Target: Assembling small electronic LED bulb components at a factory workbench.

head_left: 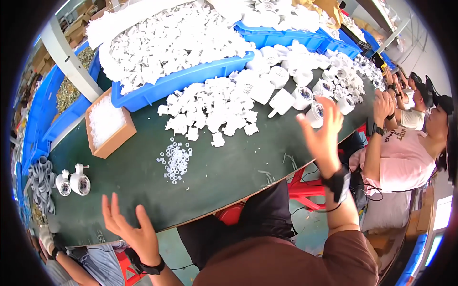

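Note:
My right hand (323, 136) is raised over the right part of the green table, thumb and fingers spread. Between its thumb and fingers shows a white round lamp-like housing (315, 116) with a dark inside; I cannot tell whether they touch. My left hand (136, 233) hovers at the near edge on the left, fingers apart and holding nothing. Small translucent rings (177, 162) lie scattered in the middle, beyond the left hand. Behind them spreads a heap of small white plastic pieces (210, 107). Two white lamp-like units (79, 183) stand at the left.
A blue bin (181, 76) heaped with white parts stands at the back. Left of it are a cardboard box (117, 143) of clear pieces and a grey pile of rings (42, 183). Co-workers sit at right, one in a pink shirt (400, 159); a gloved hand (46, 238) shows lower left.

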`<state>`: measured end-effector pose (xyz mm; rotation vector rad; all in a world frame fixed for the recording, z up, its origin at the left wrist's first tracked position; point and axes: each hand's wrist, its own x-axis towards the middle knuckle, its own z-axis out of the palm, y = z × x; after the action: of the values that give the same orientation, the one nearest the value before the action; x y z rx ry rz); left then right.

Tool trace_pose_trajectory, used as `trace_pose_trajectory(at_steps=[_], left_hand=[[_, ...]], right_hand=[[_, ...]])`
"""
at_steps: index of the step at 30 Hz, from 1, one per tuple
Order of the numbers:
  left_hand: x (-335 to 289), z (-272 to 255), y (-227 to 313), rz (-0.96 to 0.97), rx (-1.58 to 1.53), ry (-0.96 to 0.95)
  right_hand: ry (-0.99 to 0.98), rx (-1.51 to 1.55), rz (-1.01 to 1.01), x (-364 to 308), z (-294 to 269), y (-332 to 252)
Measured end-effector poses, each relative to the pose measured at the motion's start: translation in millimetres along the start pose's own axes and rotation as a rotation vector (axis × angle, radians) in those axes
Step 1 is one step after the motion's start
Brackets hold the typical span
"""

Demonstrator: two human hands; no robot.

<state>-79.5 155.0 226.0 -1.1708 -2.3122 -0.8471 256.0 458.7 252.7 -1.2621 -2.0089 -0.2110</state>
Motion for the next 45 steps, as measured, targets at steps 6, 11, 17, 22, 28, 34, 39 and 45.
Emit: trace_pose_trajectory(at_steps=[6, 11, 17, 22, 28, 34, 39, 45], left_hand=[[-0.9, 11.9, 28.3, -0.080, -0.331, -0.188], [-8.6, 16.2, 20.1, -0.102, -0.313, -0.181], [-2.4, 23.2, 32.6, -0.071, -0.307, -0.173], [-5.0, 25.3, 28.0, -0.091, -0.341, -0.151], [-3.4, 24.9, 33.5, -0.083, -0.363, -0.147], [-4.0, 23.8, 28.2, -0.070, -0.386, -0.165], [-3.6, 24.0, 30.4, -0.062, -0.400, -0.163], [-4.0, 25.2, 32.1, -0.063, -0.348, -0.161]], right_hand=[[-0.296, 0.062, 0.189, 10.2, 12.6, 127.0], [-0.294, -0.109, 0.113, 16.0, 6.8, 84.0], [-0.169, 0.022, 0.106, 77.7, 35.6, 112.2], [-0.707, -0.063, 0.067, 87.7, 35.6, 83.1], [-0.709, 0.005, 0.065, 76.6, 9.7, 87.9], [-0.706, 0.357, -0.148, 64.5, -7.9, 118.0], [-0.238, 0.276, -0.236, 85.0, -14.7, 188.8], [-0.251, -0.435, 0.054, 77.8, 17.1, 195.6]])
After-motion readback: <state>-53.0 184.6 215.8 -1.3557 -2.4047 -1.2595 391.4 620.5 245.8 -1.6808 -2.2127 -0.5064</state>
